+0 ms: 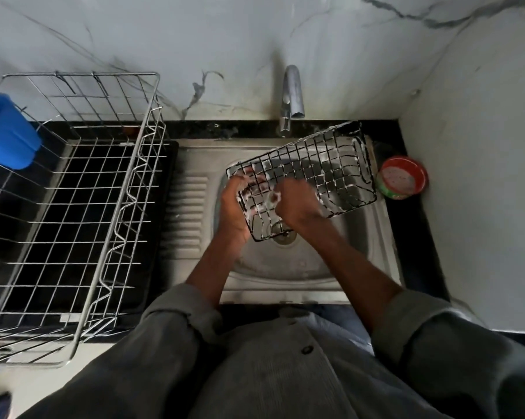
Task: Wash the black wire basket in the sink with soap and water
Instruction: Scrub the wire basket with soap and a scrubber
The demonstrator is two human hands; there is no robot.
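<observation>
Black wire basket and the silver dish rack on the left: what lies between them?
In the head view, only the sink's ribbed steel drainboard lies between the black wire basket and the silver dish rack; the left hand grips the basket's near end.

The left hand (pixel 235 207) has its fingertips hidden behind the black wire basket (pixel 303 179). Whatever the right hand (pixel 297 204) holds is too blurry to tell. Left of the basket, the blue tub (pixel 7 131) is cut off by the edge.

Black wire basket (pixel 315 173), blue cup (pixel 7 131), grey-veined white wall (pixel 194 40).
</observation>
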